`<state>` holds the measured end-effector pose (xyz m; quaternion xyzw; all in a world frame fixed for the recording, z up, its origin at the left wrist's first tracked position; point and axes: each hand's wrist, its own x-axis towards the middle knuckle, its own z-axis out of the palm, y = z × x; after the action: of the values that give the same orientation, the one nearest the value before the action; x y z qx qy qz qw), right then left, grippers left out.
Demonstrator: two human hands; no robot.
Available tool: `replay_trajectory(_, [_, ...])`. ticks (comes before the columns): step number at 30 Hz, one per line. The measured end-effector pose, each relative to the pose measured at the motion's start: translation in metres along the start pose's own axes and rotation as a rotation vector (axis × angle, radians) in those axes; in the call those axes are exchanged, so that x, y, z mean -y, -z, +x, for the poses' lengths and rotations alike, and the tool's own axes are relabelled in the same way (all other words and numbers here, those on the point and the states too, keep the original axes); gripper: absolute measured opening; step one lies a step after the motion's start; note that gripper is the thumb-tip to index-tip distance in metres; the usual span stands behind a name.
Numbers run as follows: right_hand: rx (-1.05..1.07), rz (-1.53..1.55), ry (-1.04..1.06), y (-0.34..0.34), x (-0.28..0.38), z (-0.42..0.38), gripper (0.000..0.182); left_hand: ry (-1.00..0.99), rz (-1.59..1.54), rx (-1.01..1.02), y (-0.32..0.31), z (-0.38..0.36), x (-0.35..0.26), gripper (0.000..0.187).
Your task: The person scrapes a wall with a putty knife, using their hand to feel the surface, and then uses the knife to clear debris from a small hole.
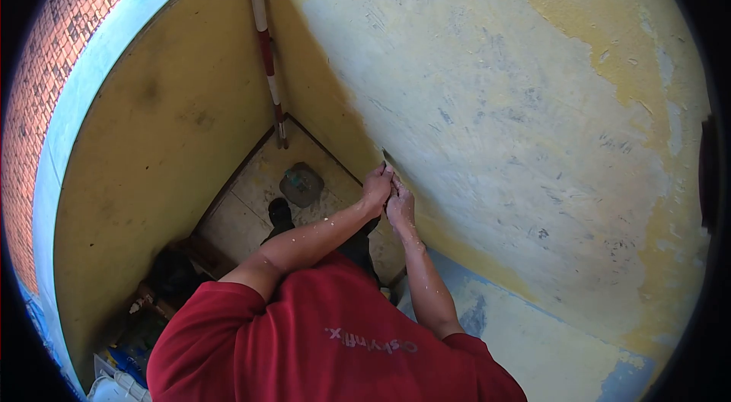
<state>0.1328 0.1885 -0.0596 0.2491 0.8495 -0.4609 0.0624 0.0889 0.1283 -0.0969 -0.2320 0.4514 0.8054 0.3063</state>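
My left hand (377, 184) and my right hand (400, 208) are close together at the lower left edge of the pale scraped patch on the wall (487, 120). Both are closed around what looks like a scraper (387, 157). Its dark, narrow blade points up against the wall, while the handle is mostly hidden by my fingers. White flecks dot both forearms. Scratches and dark scuffs cover the pale patch, and yellow paint with a ragged edge surrounds it.
A red-and-white pole (266, 52) leans in the corner. Below it, a greyish tub (301, 185) sits on the tiled floor (247, 173) near my foot. A low yellow wall (152, 113) curves along the left, and dark clutter (171, 272) lies at its base. A blue-and-pale surface (502, 326) is at lower right.
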Motion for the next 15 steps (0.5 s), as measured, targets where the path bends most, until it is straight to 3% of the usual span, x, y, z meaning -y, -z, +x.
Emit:
replay_trajectory(3, [0.031, -0.114, -0.024, -0.016, 0.009, 0.011, 0.035, 0.076, -0.032, -0.056, 0.015, 0.018, 0.002, 0.021])
replay_trajectory(6, [-0.040, -0.136, -0.004, -0.016, 0.019, -0.005, 0.035, 0.089, -0.175, 0.004, 0.018, 0.014, -0.005, 0.023])
replay_trajectory(8, [-0.074, -0.066, 0.006, -0.009, 0.032, -0.015, 0.034, 0.089, -0.187, 0.153, 0.013, -0.008, -0.004, 0.021])
replay_trajectory(11, [-0.085, 0.005, -0.047, -0.014, 0.038, -0.006, 0.034, 0.121, -0.203, 0.040, 0.015, 0.015, -0.014, 0.019])
replay_trajectory(13, [-0.006, -0.121, -0.106, -0.031, 0.032, 0.018, 0.034, 0.133, -0.173, -0.047, 0.026, 0.040, -0.017, 0.020])
replay_trajectory(15, [-0.059, -0.091, -0.009, -0.028, 0.018, 0.013, 0.034, 0.107, -0.216, -0.039, 0.017, 0.023, -0.018, 0.019])
